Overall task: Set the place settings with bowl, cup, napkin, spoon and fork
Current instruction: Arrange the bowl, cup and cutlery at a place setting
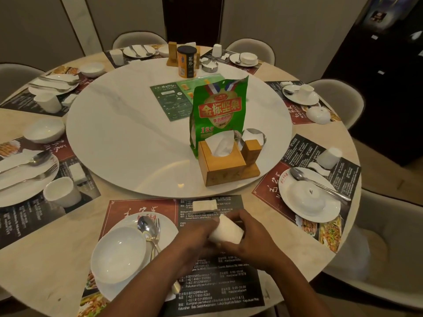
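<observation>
hands: your left hand [195, 239] and right hand [248, 236] both wrap one white cup [226, 229], tipped on its side above the placemat [219, 277]
cup: smooth, matte white, cylinder shape
left of hands: white bowl [117, 253] sits on a round white plate [164, 227]; shiny metal spoon [146, 226] and fork [157, 227] lie on the plate beside the bowl
beyond hands: small white rectangular rest [204, 205], near your fingers, apart
further ahead: wooden tissue box [218, 165] and green glossy snack bag [218, 110] on the marble-look turntable [119, 138]
right of hands: next setting, upturned bowl on plate [309, 194] with spoon
napkin: cannot tell at your setting
</observation>
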`<control>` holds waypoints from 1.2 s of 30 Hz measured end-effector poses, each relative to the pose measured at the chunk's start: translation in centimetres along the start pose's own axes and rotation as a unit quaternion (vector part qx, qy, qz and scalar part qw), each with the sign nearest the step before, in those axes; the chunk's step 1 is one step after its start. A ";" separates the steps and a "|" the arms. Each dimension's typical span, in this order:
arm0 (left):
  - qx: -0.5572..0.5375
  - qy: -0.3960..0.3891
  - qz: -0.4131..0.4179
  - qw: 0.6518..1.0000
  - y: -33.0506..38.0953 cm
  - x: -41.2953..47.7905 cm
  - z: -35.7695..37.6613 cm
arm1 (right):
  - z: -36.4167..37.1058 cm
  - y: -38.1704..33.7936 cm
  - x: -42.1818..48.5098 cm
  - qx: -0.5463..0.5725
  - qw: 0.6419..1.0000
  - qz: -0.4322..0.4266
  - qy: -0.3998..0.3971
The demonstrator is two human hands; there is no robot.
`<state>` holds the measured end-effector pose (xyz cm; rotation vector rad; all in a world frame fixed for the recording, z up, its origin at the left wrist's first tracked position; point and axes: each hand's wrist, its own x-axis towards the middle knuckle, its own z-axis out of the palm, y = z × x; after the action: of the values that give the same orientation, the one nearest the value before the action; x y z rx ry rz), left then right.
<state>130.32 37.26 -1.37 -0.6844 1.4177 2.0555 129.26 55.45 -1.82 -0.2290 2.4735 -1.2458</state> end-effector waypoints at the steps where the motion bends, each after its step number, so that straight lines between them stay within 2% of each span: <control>1: 0.025 0.020 0.023 0.999 -0.3 0.2 0.3 | 0.0 0.2 0.0 -0.020 1.000 -0.010 0.004; 5: 0.176 0.114 0.120 0.970 -1.2 0.6 2.0 | 0.7 0.5 0.5 -0.092 0.993 -0.042 0.055; 10: 0.273 0.158 0.188 0.930 -1.1 0.4 3.0 | 0.4 1.8 2.1 -0.125 0.986 -0.063 0.087; 14: 0.290 0.131 0.184 0.930 -0.8 0.4 2.0 | -0.6 3.5 3.3 -0.046 0.993 -0.025 0.104; 19: 0.340 0.175 0.215 0.899 -0.6 0.0 -0.5 | -0.9 4.6 4.7 -0.020 0.994 -0.001 0.105; 21: 0.334 0.186 0.219 0.898 -0.4 -0.4 -1.5 | -1.0 4.8 5.0 -0.011 0.995 -0.001 0.103; 36: 0.305 0.201 0.256 0.895 0.3 -2.3 -4.5 | -1.4 3.7 4.5 -0.052 0.996 0.020 0.066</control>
<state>132.24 32.63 -1.02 -0.5065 2.5576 1.6785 124.62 57.33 -5.14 -0.1267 2.6451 -1.1526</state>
